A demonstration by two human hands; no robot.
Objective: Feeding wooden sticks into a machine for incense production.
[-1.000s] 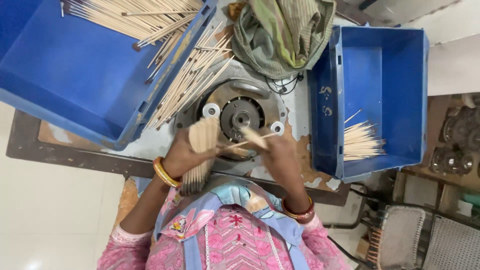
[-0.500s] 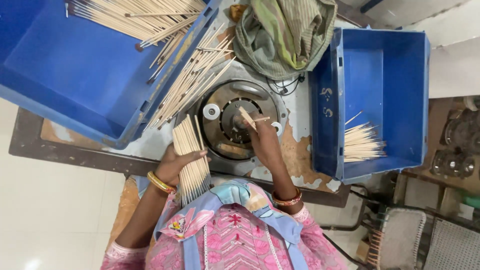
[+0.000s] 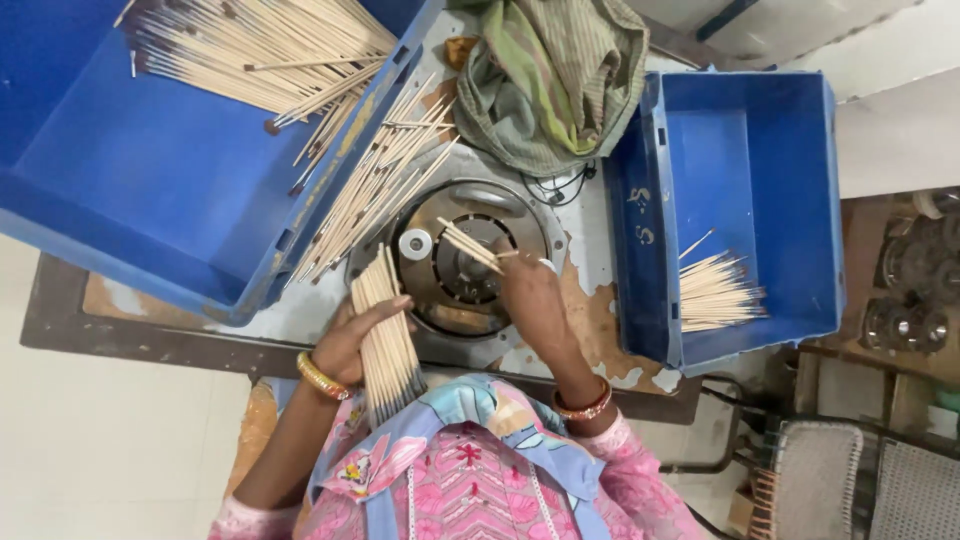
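Note:
My left hand [image 3: 352, 340] grips a thick bundle of thin pale sticks [image 3: 384, 335], held upright at the near left edge of a round metal machine [image 3: 462, 262]. My right hand [image 3: 527, 292] rests over the machine's right side and pinches a few sticks [image 3: 470, 246] whose tips point toward the machine's centre. A small white roller [image 3: 415, 244] sits on the machine's left. Both wrists wear bangles.
A big blue crate [image 3: 150, 170] at the left holds many sticks, and more lie spilled over its rim [image 3: 375, 180]. A smaller blue crate [image 3: 740, 200] at the right holds a small pile of sticks [image 3: 715, 293]. A crumpled greenish cloth [image 3: 550, 80] lies behind the machine.
My left hand drew the bundle back from the machine toward my body. My right hand shifted right over the machine, its few sticks now aimed at the centre.

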